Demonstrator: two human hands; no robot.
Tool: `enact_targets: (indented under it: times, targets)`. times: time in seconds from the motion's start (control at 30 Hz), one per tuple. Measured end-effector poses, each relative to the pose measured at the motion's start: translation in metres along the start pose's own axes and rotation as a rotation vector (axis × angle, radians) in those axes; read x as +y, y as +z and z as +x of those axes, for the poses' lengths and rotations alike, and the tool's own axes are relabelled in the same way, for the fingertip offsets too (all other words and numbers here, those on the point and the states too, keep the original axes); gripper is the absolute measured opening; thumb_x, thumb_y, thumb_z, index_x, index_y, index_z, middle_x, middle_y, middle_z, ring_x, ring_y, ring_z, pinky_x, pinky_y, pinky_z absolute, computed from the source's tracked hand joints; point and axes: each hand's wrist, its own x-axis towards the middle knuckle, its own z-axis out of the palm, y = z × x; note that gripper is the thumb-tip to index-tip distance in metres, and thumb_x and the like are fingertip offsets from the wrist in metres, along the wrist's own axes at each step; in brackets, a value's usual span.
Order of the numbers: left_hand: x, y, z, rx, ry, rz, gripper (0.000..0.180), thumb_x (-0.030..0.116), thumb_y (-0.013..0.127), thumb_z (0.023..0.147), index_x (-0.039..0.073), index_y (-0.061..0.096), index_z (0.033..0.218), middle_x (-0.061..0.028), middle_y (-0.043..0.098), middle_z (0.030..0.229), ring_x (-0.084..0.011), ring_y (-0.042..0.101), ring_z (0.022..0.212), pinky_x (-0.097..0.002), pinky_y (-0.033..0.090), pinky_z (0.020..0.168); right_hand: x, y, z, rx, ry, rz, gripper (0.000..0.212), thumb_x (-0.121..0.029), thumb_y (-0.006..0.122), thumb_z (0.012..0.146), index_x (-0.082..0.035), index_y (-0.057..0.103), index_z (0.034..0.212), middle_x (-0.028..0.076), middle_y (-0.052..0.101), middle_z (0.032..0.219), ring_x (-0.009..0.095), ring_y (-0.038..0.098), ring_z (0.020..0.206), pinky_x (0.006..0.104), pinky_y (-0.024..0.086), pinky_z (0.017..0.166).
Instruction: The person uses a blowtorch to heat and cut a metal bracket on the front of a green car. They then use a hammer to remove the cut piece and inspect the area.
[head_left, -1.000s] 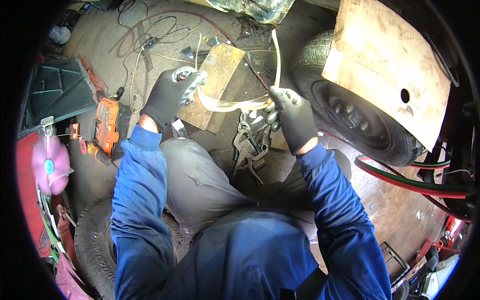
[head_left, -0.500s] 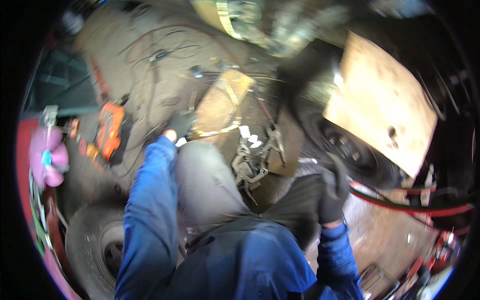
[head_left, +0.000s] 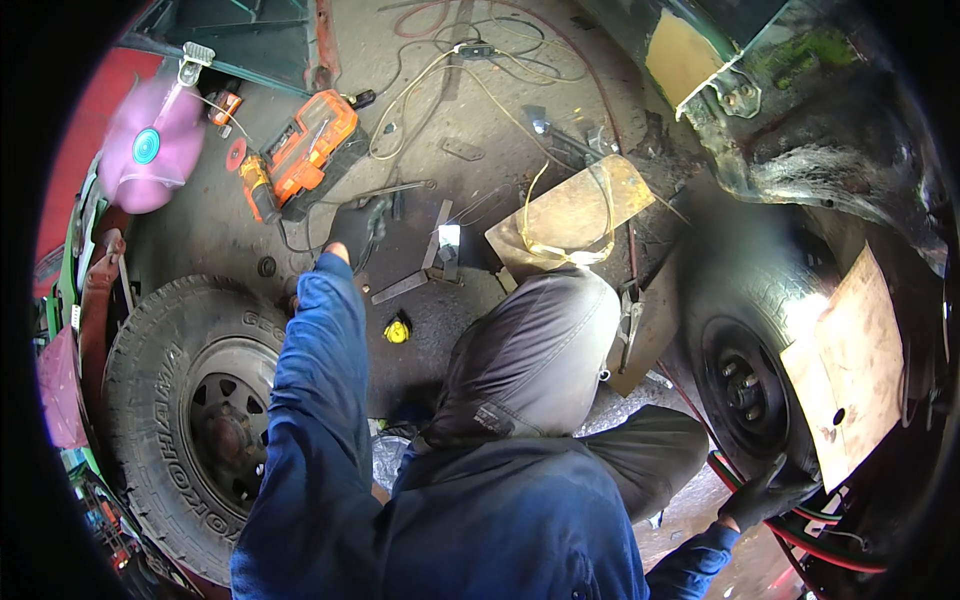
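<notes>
My left hand (head_left: 358, 232), in a dark glove, reaches out low over the floor on the left. Its fingers blend into the dark ground, so what they grip, if anything, is unclear. A thin metal rod (head_left: 405, 187) lies right by it. Flat metal strips (head_left: 400, 288) and a small yellow tape measure (head_left: 397, 329) are on the floor nearby. Out to the right, my gloved right hand (head_left: 768, 494) has its thumb and fingers apart. It is close to the lower corner of a tan sheet (head_left: 850, 360) with a hole, beside red and green hoses (head_left: 825, 545).
A large tyre (head_left: 150, 420) lies at my left, and another wheel (head_left: 735, 300) stands at my right. Ahead are an orange tool case (head_left: 315, 145), a wooden board (head_left: 630, 190) with a yellow cord and a clamp (head_left: 630, 318). A pink fan (head_left: 148, 148) spins at far left.
The view has turned rightward and steadied. My right hand has left my knee and moved out to the right, near the sheet. My left arm stays stretched forward.
</notes>
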Motion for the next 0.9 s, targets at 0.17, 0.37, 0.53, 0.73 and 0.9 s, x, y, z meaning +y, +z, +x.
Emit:
enact_targets:
  times: [0.17,0.37,0.53,0.73,0.9]
  targets:
    - [-0.121,-0.061,-0.017,0.043,-0.178,-0.033,0.046,0.045,0.065,0.11,0.01,0.076,0.137,-0.0054,0.079,0.117,-0.0166,0.069,0.091,-0.037,0.054,0.075,0.013,0.008,0.006,0.009,-0.003,-0.076,0.095,-0.049,0.069,0.109,0.009,0.025,0.17,0.032,0.027,0.176,0.043,0.026,0.165,0.0515,0.022,0.137]
    - [-0.144,0.002,-0.018,0.01,-0.421,-0.065,0.077,0.059,0.061,0.107,0.011,0.051,0.165,-0.0153,0.051,0.169,-0.0303,0.058,0.142,-0.0529,0.052,0.108,0.01,0.021,-0.006,0.097,-0.054,0.0,0.097,-0.028,0.075,0.104,0.006,0.015,0.173,0.035,0.017,0.179,0.05,0.019,0.166,0.0549,0.018,0.136]
    - [-0.008,0.076,0.008,0.018,-0.058,-0.159,0.076,0.076,0.063,0.101,0.0,0.073,0.102,0.004,0.035,0.054,-0.0139,0.038,0.041,-0.0363,0.041,0.045,-0.001,0.021,-0.004,0.003,0.109,-0.001,0.106,-0.031,0.079,0.097,0.008,0.015,0.172,0.039,0.015,0.177,0.057,0.016,0.164,0.0599,0.014,0.136]
    - [0.233,0.159,-0.039,-0.202,0.51,-0.135,0.057,0.057,0.061,0.11,0.002,0.077,0.101,0.0035,0.049,0.062,-0.0095,0.043,0.047,-0.0297,0.038,0.048,-0.015,0.003,0.002,-0.021,0.146,0.118,0.113,-0.031,0.08,0.093,0.007,0.01,0.173,0.039,0.01,0.178,0.056,0.011,0.166,0.0631,0.011,0.135]
    - [0.382,0.223,-0.199,-0.437,0.981,0.035,0.033,0.031,0.06,0.114,0.004,0.079,0.116,0.0067,0.051,0.071,-0.0043,0.048,0.063,-0.026,0.039,0.058,-0.017,-0.006,0.005,-0.053,0.187,0.197,0.11,-0.033,0.08,0.091,0.009,0.017,0.171,0.039,0.014,0.177,0.056,0.012,0.166,0.0634,0.013,0.135]
